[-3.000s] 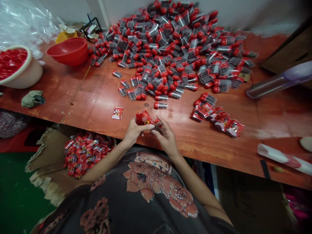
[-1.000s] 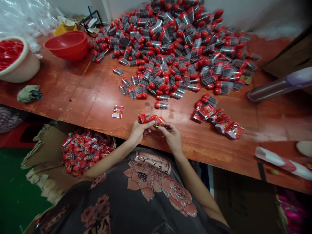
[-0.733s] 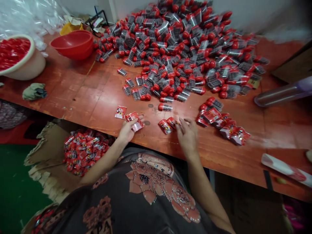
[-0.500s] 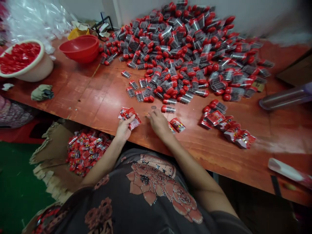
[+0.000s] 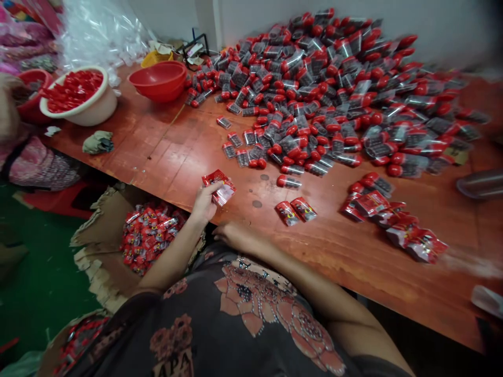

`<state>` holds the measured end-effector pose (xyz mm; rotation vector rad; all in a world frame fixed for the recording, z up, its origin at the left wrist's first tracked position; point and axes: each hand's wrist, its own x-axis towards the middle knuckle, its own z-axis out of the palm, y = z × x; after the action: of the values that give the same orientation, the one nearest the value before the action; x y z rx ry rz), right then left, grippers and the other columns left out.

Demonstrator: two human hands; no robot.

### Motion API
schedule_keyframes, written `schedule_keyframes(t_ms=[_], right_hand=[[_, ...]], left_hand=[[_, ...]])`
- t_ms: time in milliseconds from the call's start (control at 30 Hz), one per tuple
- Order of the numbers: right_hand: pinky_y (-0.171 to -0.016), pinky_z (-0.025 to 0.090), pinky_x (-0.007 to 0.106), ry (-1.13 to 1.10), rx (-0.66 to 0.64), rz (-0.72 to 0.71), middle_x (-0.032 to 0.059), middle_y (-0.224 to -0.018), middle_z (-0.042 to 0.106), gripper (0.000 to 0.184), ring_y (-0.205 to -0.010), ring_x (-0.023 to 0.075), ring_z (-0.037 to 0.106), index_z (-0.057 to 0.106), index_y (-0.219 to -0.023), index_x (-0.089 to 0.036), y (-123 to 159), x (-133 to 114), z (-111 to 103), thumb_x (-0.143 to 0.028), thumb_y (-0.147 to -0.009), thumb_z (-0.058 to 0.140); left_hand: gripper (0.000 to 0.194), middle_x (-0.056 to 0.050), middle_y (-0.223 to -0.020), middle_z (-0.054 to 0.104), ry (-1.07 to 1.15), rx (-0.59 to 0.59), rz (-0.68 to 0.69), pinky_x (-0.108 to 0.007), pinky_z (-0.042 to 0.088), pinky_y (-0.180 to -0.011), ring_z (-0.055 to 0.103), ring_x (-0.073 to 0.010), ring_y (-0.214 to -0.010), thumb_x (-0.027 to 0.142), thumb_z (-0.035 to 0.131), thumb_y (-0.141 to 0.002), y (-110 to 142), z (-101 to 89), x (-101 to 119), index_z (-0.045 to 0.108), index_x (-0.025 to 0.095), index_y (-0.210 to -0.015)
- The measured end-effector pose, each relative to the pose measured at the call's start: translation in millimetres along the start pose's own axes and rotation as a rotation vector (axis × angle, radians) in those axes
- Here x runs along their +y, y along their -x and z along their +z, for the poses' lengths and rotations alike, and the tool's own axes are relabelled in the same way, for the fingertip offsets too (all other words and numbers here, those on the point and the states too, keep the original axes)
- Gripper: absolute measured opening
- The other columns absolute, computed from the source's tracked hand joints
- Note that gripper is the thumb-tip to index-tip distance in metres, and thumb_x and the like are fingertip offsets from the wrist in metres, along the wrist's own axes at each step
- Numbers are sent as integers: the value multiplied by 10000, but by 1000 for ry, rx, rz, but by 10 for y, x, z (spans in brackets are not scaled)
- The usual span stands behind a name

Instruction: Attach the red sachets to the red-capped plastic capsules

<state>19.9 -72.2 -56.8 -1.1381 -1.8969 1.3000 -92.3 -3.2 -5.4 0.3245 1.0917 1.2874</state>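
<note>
My left hand point(image 5: 205, 203) is closed on red printed sachets point(image 5: 223, 192), thumb on top, just over the table's front edge; how many sachets are in it I cannot tell. My right hand point(image 5: 234, 235) is low at the table edge, close to my body and to the right of the left hand. Its fingers point left and are partly hidden and blurred. Two red sachets, a left one point(image 5: 287, 213) and a right one point(image 5: 304, 209), lie side by side on the table point(image 5: 251, 214). Behind them rests a clear, red-capped tube point(image 5: 289, 181).
A large heap of red-capped tubes point(image 5: 298, 104) fills the back. A row of red packets point(image 5: 404, 225) lies at right. Back left stand a red bowl point(image 5: 157, 78) and a white tub point(image 5: 94, 107) of red pieces. Below, a torn carton point(image 5: 98, 251) holds sachets point(image 5: 151, 235). Another person's arm point(image 5: 8, 104) shows far left.
My hands parted, leaving two sachets on the table. The right hand then drew back leftward to the table edge. The lone sachet on the left no longer shows separately. The view swung left.
</note>
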Motion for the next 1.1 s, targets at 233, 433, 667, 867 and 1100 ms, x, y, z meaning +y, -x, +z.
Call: schedule_keyframes(t_ms=[233,433,667,867,1100], right_hand=[[-707,470,311,3,492,95,48,-909,692,213,-770,183,621,666,-996,-207,-67,-14,-755,-367,-886,579],[-750,501,314,-68,479,58,16,-909,709,245,-823,192,655,636,-1114,-251,20,30,-758,-287,-885,556],[-903,455,433,540,529,132,112,-1091,714,297,-1024,287,617,694,-1116,-225,155,405,-1359,-226,-937,457],[-941,427,515,778,440,209,192,-1077,701,303,-1063,345,569,697,-1140,-132,159,701,-1692,-185,-876,558],[-698,532,354,-85,572,153,44,-929,732,335,-755,190,647,688,-1163,-234,399,74,-1079,-404,-914,542]], left_hand=[[298,-3,-718,737,-55,-45,50,-262,554,-695,679,-133,-618,99,851,-523,110,65,-215,673,136,-759],[268,-21,-734,733,-60,-132,-76,-240,541,-673,678,-125,-621,44,822,-557,122,141,-452,685,132,-769],[199,-23,-689,719,-5,-134,-197,-248,548,-642,668,-126,-599,69,816,-591,58,202,-588,677,130,-720],[61,-37,-671,715,87,-24,-349,-249,552,-589,653,-126,-571,63,693,-706,-15,255,-479,670,115,-726],[46,-49,-729,731,159,9,-353,-269,569,-668,686,-142,-642,88,685,-773,-23,254,-459,669,130,-762]])
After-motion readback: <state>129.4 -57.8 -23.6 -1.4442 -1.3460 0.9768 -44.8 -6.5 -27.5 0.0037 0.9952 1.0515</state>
